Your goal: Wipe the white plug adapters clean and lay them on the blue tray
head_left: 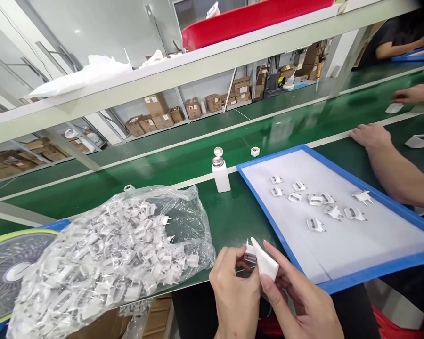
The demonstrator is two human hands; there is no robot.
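Note:
Close to the bench edge, my left hand (235, 287) pinches a small white plug housing (249, 253) with metal prongs showing at its top. My right hand (297, 296) grips a folded white cloth (265, 261), which is held against the housing and hides part of it. Left of my hands, a clear plastic bag (203, 226) lies open with a heap of white plug housings (127, 249). To the right, a white sheet with a blue border (265, 183) carries several plug housings (315, 225) set apart from one another.
A white pump bottle (221, 176) stands behind my hands, near a small white piece (255, 151) on the green belt (183, 162). At the left is a fan (17, 273). A co-worker's arm (392, 160) rests at the right. A shelf with a red tray (254, 21) crosses above.

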